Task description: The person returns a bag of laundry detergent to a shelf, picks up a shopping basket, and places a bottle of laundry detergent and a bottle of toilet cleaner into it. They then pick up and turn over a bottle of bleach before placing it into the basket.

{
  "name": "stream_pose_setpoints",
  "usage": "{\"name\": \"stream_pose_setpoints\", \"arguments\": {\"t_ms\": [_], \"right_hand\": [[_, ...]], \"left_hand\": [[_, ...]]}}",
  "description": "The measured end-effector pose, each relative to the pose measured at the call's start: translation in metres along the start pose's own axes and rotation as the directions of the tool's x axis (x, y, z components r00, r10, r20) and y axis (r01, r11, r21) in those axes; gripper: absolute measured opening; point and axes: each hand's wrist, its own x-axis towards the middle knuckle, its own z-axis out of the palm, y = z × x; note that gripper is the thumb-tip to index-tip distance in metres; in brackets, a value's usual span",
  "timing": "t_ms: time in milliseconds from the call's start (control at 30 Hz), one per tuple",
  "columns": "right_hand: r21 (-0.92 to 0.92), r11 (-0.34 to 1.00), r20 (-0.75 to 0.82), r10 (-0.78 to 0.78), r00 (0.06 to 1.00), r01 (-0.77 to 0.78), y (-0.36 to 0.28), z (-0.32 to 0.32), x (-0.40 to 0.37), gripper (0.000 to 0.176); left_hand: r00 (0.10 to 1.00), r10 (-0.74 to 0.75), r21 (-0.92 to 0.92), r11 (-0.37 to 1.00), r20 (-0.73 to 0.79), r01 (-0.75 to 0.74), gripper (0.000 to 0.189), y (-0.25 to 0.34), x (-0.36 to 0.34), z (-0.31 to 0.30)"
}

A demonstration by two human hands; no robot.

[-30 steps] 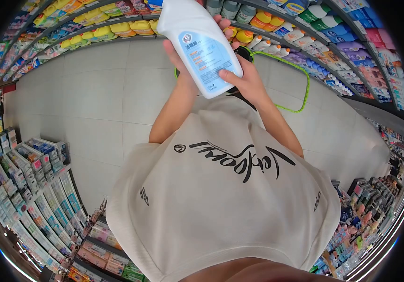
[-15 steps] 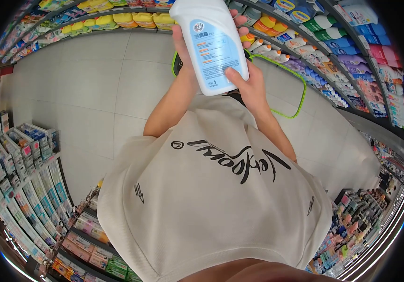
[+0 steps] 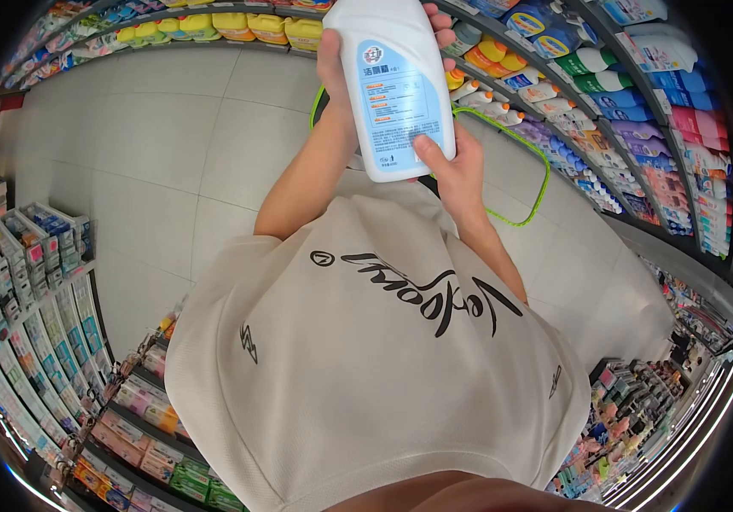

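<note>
both my hands are closed around a white bottle (image 3: 394, 111), one on each side, holding it up over the tiled floor (image 3: 127, 119). my left hand (image 3: 332, 75) grips it from behind: the thumb side shows along the bottle's left edge, and its fingertips come round past the right edge, higher up. my right hand (image 3: 456, 166) clasps the lower right side, with the thumb pressed flat on the front, over the blue label (image 3: 396, 107). the base of the bottle points towards me and its top runs out of view, so i cannot tell about the cap. just beyond my right forearm is a bright green loop (image 3: 545, 171), apart from the bottle. past my hands, curved shelves (image 3: 658, 90) carry rows of bottles and packs, with yellow jugs (image 3: 187, 27) towards the left. my pale shirt (image 3: 375, 375) with black lettering fills the near middle. a rack of small packages (image 3: 42, 247) stands at my left, and pink boxes (image 3: 119, 433) sit on shelving at the near left.
</note>
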Motion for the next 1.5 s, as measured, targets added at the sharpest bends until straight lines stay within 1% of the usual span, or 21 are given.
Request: {"name": "stream_pose_setpoints", "arguments": {"t_ms": [67, 100, 167, 300, 367, 400, 600, 667, 800, 867, 967, 1100, 1167, 1200, 1267, 1300, 1367, 1400, 1433, 1467, 1500], "right_hand": [[-0.015, 1.000, 0.000, 0.020, 1.000, -0.020, -0.001, 0.001, -0.001, 0.038], [-0.016, 1.000, 0.003, 0.020, 1.000, -0.020, -0.001, 0.002, -0.001, 0.038], [-0.014, 1.000, 0.003, 0.025, 1.000, -0.025, -0.001, 0.004, -0.002, 0.037], [-0.025, 0.999, 0.009, 0.027, 1.000, -0.027, -0.002, 0.008, -0.002, 0.037], [-0.044, 0.999, 0.015, 0.026, 1.000, -0.025, -0.001, 0.009, -0.001, 0.036], [-0.046, 0.999, 0.021, 0.025, 0.999, -0.024, 0.000, 0.010, -0.001, 0.036], [-0.031, 0.999, 0.039, 0.024, 0.999, -0.023, 0.003, 0.016, 0.001, 0.035], [-0.024, 0.999, 0.031, 0.029, 0.999, -0.028, 0.001, 0.018, 0.001, 0.034], [-0.013, 0.999, 0.052, 0.031, 0.998, -0.030, 0.004, 0.019, 0.003, 0.033], [0.022, 0.998, 0.047, 0.065, 0.997, -0.066, 0.006, 0.021, 0.003, 0.033], [0.014, 0.997, 0.045, 0.075, 0.996, -0.076, 0.008, 0.023, 0.005, 0.033], [-0.019, 0.999, 0.049, 0.052, 0.997, -0.051, 0.012, 0.023, 0.007, 0.034], [-0.079, 0.996, 0.116, 0.057, 0.992, -0.048, 0.013, 0.019, 0.010, 0.037], [-0.075, 0.996, 0.115, 0.047, 0.992, -0.038, 0.013, 0.016, 0.014, 0.037], [-0.172, 0.985, 0.283, 0.023, 0.959, 0.027, 0.015, 0.008, 0.021, 0.043], [-0.166, 0.986, 0.275, 0.014, 0.961, 0.033, 0.017, 0.008, 0.024, 0.043], [-0.013, 0.993, 0.339, 0.118, 0.933, -0.121, 0.021, 0.007, 0.032, 0.050], [-0.005, 0.993, 0.328, 0.111, 0.938, -0.116, 0.028, 0.003, 0.035, 0.050], [0.148, 0.960, 0.375, 0.170, 0.911, -0.239, 0.038, -0.002, 0.038, 0.055], [0.289, 0.887, 0.432, 0.215, 0.876, -0.360, 0.048, -0.005, 0.040, 0.060], [0.298, 0.886, 0.423, 0.211, 0.881, -0.356, 0.061, -0.006, 0.044, 0.060]], "left_hand": [[0.996, 0.092, 0.125, 0.988, 0.003, -0.091, 0.097, 0.002, 0.003, -0.003], [0.995, 0.095, 0.126, 0.988, 0.003, -0.095, 0.097, 0.004, 0.003, -0.003], [0.987, 0.162, 0.237, 0.958, 0.015, -0.161, 0.097, 0.007, 0.003, -0.002], [0.988, 0.134, 0.213, 0.966, 0.076, -0.147, 0.096, 0.013, 0.002, -0.004], [0.973, 0.231, 0.230, 0.947, 0.002, -0.226, 0.094, 0.015, 0.000, 0.006], [0.972, 0.237, 0.231, 0.945, 0.002, -0.231, 0.094, 0.018, 0.000, 0.005], [0.975, 0.219, 0.238, 0.946, 0.028, -0.219, 0.089, 0.032, 0.000, 0.003], [0.970, 0.243, 0.322, 0.917, 0.025, -0.238, 0.088, 0.040, 0.002, 0.001], [0.976, 0.216, 0.338, 0.918, 0.015, -0.209, 0.086, 0.050, 0.001, -0.002], [0.984, 0.175, 0.351, 0.924, -0.034, -0.152, 0.084, 0.053, 0.000, -0.006], [0.984, 0.160, 0.349, 0.929, -0.078, -0.124, 0.083, 0.056, -0.003, -0.008], [0.983, 0.177, 0.347, 0.925, -0.044, -0.151, 0.085, 0.055, -0.006, -0.012], [0.986, 0.165, 0.369, 0.918, -0.015, -0.148, 0.086, 0.052, -0.007, -0.019], [0.988, 0.157, 0.384, 0.912, 0.005, -0.147, 0.087, 0.052, -0.006, -0.023], [0.990, 0.134, 0.412, 0.901, 0.040, -0.138, 0.089, 0.049, -0.002, -0.030], [0.991, 0.123, 0.416, 0.900, 0.047, -0.132, 0.089, 0.045, -0.003, -0.031], [0.985, 0.172, 0.357, 0.921, -0.014, -0.155, 0.076, 0.037, -0.007, -0.031], [0.985, 0.173, 0.383, 0.910, -0.002, -0.159, 0.077, 0.037, -0.008, -0.032], [0.987, 0.159, 0.383, 0.912, 0.001, -0.147, 0.077, 0.037, -0.007, -0.033], [0.985, 0.174, 0.411, 0.897, 0.010, -0.162, 0.080, 0.038, -0.007, -0.034], [0.982, 0.190, 0.437, 0.882, 0.018, -0.178, 0.083, 0.038, -0.007, -0.035]]}}
